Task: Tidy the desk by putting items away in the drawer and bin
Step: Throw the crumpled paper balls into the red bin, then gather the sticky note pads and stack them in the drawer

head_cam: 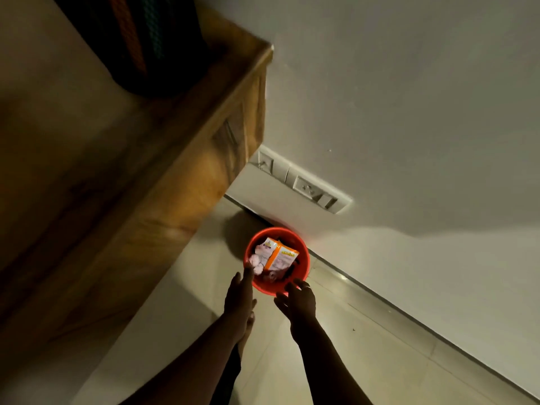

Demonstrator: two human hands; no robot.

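Where the tiled floor (pixel 365 346) meets the white wall, the red bin (pixel 302 266) stands just beyond both hands, to the right of the wooden desk (pixel 163 182). An orange-and-white packet (pixel 282 257) and pink crumpled wads (pixel 257 261) lie inside it. The left hand (pixel 239 292) is stretched out flat and holds nothing. Its fingertips reach the bin's left rim, but I cannot tell if they touch it. The right hand (pixel 298 301) is spread with loosely bent fingers, also empty, at the bin's near right rim. A switch panel (pixel 309 185) sits on the wall beyond the bin.
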